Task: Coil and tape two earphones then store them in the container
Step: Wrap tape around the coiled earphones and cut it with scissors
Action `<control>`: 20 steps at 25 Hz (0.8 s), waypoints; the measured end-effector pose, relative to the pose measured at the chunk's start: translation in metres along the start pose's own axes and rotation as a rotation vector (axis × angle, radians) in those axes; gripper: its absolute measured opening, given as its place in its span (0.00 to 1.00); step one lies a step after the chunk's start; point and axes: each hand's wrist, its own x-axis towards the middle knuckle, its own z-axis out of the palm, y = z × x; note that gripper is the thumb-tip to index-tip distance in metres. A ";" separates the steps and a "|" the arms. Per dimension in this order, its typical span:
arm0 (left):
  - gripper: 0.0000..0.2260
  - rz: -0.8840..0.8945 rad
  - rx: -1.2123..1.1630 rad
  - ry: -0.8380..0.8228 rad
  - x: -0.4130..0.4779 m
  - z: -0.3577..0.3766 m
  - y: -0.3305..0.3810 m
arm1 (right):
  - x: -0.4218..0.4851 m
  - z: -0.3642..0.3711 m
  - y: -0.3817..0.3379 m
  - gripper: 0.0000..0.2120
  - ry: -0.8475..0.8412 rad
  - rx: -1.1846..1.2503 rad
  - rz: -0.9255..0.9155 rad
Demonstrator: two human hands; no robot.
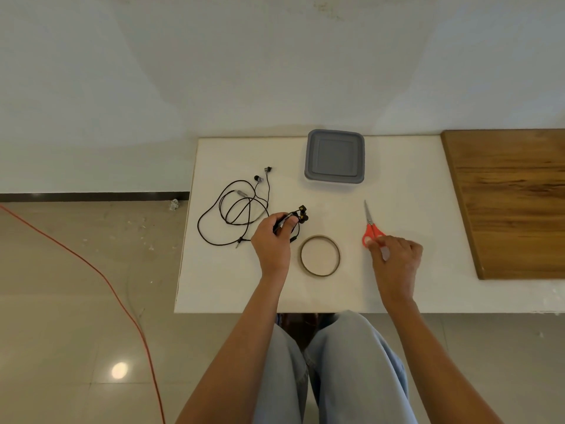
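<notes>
My left hand is closed around a coiled black earphone just above the white table; its two dark buds stick out to the right of my thumb. A second black earphone lies loosely tangled on the table to the left, its buds pointing toward the far edge. A tape roll lies flat just right of my left hand. My right hand pinches the red handles of the scissors, which lie on the table with blades pointing away. The grey container sits at the far edge, lid on.
A wooden board covers the table's right side. The table's left edge runs close to the loose earphone. An orange cable crosses the tiled floor at left. My knees in light jeans are below the near edge.
</notes>
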 end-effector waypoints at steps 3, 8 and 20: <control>0.08 0.010 0.004 0.005 0.000 -0.002 0.000 | 0.011 -0.001 -0.011 0.12 -0.040 -0.022 0.163; 0.08 0.038 -0.014 0.010 0.003 -0.004 -0.005 | 0.022 -0.007 -0.026 0.09 -0.095 -0.154 0.253; 0.06 -0.076 -0.048 -0.016 0.011 -0.003 -0.005 | 0.019 -0.002 -0.025 0.12 -0.335 -0.181 -0.319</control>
